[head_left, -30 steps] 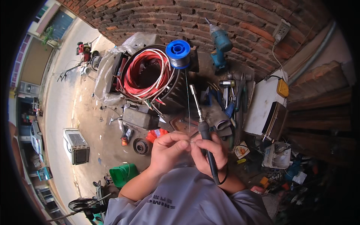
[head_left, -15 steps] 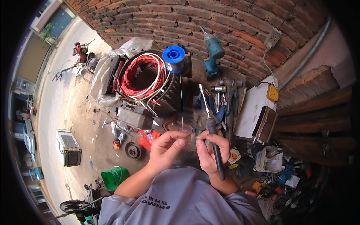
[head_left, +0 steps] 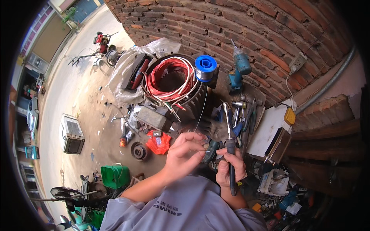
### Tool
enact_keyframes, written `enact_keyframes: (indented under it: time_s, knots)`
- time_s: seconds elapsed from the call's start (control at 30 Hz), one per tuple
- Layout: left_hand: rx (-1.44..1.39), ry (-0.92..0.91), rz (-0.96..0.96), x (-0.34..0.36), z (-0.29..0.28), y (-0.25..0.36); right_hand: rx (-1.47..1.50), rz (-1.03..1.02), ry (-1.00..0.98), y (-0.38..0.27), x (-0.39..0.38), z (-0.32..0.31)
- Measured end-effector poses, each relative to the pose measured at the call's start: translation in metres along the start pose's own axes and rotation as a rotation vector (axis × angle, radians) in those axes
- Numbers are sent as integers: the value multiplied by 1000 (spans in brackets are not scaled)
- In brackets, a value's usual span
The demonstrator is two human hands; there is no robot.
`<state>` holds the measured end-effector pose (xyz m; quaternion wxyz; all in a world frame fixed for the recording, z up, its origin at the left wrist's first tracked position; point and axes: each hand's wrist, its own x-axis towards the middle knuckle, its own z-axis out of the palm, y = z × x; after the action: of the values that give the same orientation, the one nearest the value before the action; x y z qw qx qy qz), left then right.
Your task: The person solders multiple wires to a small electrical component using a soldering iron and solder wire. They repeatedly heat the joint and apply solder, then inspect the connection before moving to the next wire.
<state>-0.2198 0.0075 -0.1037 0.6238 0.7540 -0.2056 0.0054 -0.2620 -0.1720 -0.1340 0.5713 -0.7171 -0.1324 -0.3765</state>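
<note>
Soldering iron [head_left: 231,143], one: was gripped in the fingers of the right hand [head_left: 239,166], long axis near to far, tip far. Solder strand [head_left: 202,109], one: ran nearward from spool [head_left: 205,71], one, to the left hand [head_left: 183,154]; was seemingly pinched there between thumb and forefinger, left of the iron, apart from it. Red-and-white wire coil [head_left: 156,79], one: lay far, left of the spool. Teal power driver [head_left: 242,64], one: stood right of it. Green bucket [head_left: 110,175], one: sat near left.

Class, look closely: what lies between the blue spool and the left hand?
In the head view, a thin wire runs down from the blue spool toward the left hand.
</note>
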Motion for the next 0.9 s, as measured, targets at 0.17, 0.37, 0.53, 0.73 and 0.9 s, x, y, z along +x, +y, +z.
enact_keyframes:
  time_s: [0.17, 0.37, 0.53, 0.73, 0.9]
  knots:
    - [107, 136, -10, -13, -25, 2, 69, -10, 54, 15, -4, -21]
    - [142, 313, -73, -4, -69, -12, 243, 294, 224, 4, -9, -27]
    - [264, 238, 146, 32, -90, -28, 356, 325, 270, 8, -1, -28]
    - [349, -45, 285, 61, -111, -40, 479, 408, 220, 1, 5, -28]
    - [413, -184, 302, 63, -123, -41, 500, 490, 269, -6, 9, -27]
